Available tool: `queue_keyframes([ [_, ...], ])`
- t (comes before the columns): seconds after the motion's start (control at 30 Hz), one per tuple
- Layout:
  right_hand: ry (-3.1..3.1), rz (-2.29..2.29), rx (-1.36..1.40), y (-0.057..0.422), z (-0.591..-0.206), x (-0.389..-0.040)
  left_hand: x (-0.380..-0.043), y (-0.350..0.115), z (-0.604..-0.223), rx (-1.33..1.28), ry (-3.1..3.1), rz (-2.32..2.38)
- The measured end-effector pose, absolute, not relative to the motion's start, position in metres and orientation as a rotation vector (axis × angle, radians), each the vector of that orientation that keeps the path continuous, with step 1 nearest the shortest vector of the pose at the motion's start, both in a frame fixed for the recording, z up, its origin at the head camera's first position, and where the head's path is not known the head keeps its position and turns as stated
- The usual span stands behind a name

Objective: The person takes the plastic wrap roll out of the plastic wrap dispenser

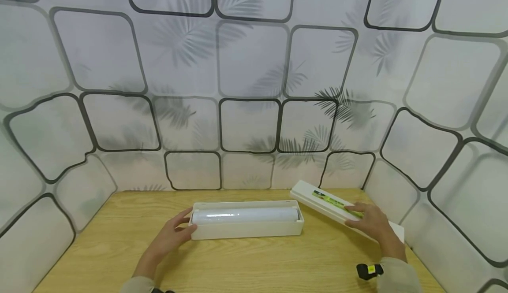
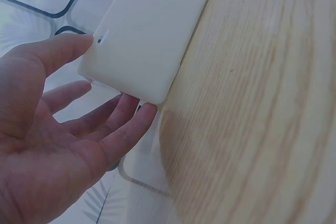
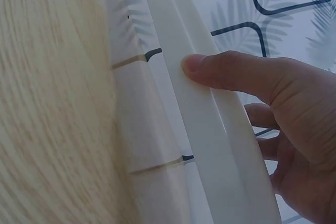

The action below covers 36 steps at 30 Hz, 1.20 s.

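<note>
A long white cling film box sits on the table without its cover, and a roll of cling film lies inside it. My left hand holds the box's left end, with the thumb at the front corner. In the left wrist view, the fingers of that hand bend around the end of the box. On the right, my right hand grips the long white lid, which has a green label and slants above the table. The right wrist view has the thumb pressed on the lid's side.
The wooden table runs back to a curtain patterned with rounded squares and leaves. The curtain also closes off the left and right sides. A black band is around the right wrist.
</note>
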State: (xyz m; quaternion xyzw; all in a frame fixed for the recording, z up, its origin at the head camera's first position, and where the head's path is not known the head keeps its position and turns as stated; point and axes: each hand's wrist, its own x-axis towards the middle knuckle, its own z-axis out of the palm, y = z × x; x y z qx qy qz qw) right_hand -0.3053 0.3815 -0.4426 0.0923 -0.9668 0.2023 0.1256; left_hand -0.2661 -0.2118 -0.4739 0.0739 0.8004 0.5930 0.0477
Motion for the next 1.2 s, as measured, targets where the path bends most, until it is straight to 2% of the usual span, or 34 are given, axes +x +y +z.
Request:
queue_keyframes([
  [0.47, -2.816, 0.710, 0.313, 0.389, -0.462, -0.313, -0.265, -0.210, -0.473, 0.205, 2.434, 1.819],
  [1.2, -2.833, 0.691, 0.337, 0.395, -0.469, -0.315, -0.265, -0.211, -0.472, 0.226, 2.431, 1.812],
])
